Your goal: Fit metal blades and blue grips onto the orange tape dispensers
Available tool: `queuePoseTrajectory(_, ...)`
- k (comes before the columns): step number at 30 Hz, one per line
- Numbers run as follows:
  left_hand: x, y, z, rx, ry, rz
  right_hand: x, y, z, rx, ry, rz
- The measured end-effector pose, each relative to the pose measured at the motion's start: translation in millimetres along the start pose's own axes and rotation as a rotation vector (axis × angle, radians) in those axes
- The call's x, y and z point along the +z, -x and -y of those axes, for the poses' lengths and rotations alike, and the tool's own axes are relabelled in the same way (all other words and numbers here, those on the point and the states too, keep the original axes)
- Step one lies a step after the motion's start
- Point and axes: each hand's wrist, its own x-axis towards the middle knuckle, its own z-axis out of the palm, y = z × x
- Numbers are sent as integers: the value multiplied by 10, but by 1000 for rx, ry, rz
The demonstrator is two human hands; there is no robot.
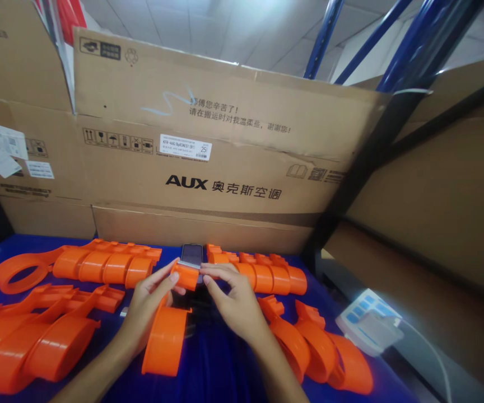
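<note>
My left hand [156,294] is closed on an orange plastic part [166,338] at the centre, whose wide ring hangs below the fingers and whose smaller end points up. A thin grey strip [189,263] lies along the top edge of that smaller end. My right hand [229,294] touches the right end of the strip with thumb and fingertips pinched close together. Just behind the hands, a dark phone [192,253] lies on the blue surface.
Several orange ring parts [68,344] lie at left, with more [284,278] at back right and front right on the blue cloth [214,364]. Cardboard [225,140] stands behind. A white power strip [370,322] with a cable sits at right, near a dark rack post [351,184].
</note>
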Motion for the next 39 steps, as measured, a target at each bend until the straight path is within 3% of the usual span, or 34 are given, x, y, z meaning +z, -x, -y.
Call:
queuePoseTrajectory(6,-22,-25,-74,-60,177,-49,-33,52,-78,-42,437,160)
queuePoseTrajectory(10,-17,-2,-99,-71,254,-47,-60,39,-120,-24,462,240)
queuePoseTrajectory(16,-13,15,-64,-54,185,13,-74,-86,-170,3,471,305)
queuePoseTrajectory(22,-10,-1,-42,-27,148,-13,5,-31,-193,4,540,390)
queuePoseTrajectory(30,-19,-8,-11,-10,121,1,35,-53,-235,24,512,395)
queuePoseTrajectory(35,-14,-23,-17,5,111,-4,20,-51,-186,37,414,277)
queuePoseTrajectory(39,9,-34,-13,-15,65,-32,15,-85,-132,76,190,176)
